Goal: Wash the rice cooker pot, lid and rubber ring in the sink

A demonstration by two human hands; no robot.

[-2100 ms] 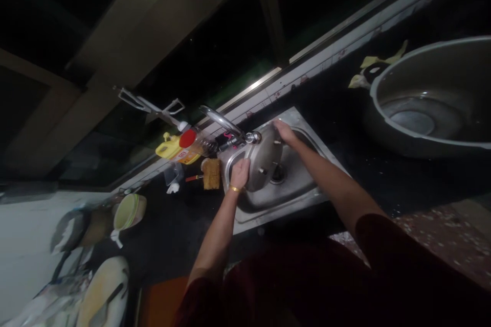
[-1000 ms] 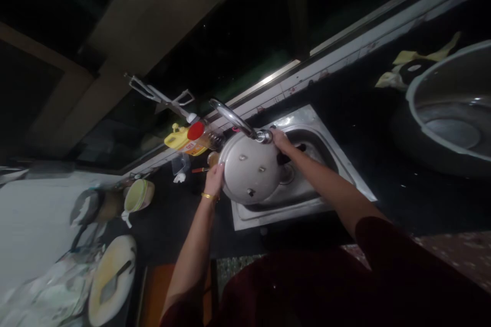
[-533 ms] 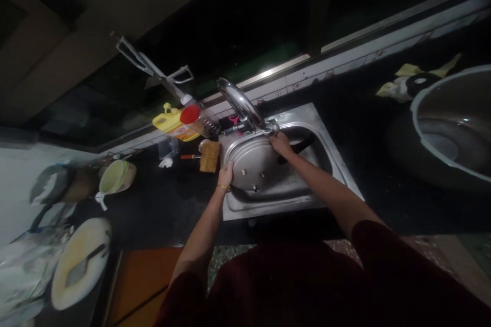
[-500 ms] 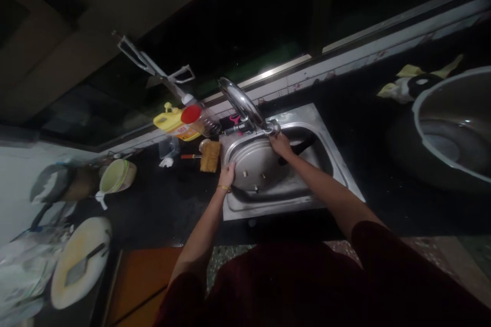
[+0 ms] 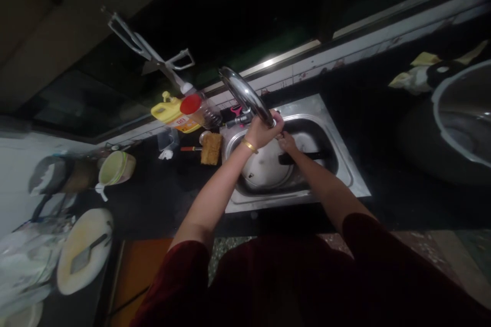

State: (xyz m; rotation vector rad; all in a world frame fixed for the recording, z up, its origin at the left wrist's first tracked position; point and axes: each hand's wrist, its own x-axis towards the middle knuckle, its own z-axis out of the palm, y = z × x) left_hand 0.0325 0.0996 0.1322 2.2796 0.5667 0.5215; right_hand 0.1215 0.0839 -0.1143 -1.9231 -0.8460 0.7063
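My left hand [image 5: 263,132], with a gold bracelet at its wrist, is closed around the outlet end of the chrome faucet [image 5: 245,93]. Just below and to the right, my right hand [image 5: 286,144] has its fingers curled in under the outlet; what they hold is hidden. A round metal lid [image 5: 264,169] with small fittings lies in the steel sink [image 5: 347,161], under both hands. Beside my right wrist, a black handle [image 5: 307,157] crosses the basin.
Left of the sink are a brown sponge [image 5: 211,148], a yellow jug [image 5: 176,115] and a red-lidded jar [image 5: 192,105]. A large pot [image 5: 441,112] stands at the right. Far left, a cleaver [image 5: 85,257] rests on a round board [image 5: 69,278].
My left hand has left the lid's left edge and gone up to the faucet's outlet. My right hand has dropped slightly below the outlet. The lid sits lower in the basin.
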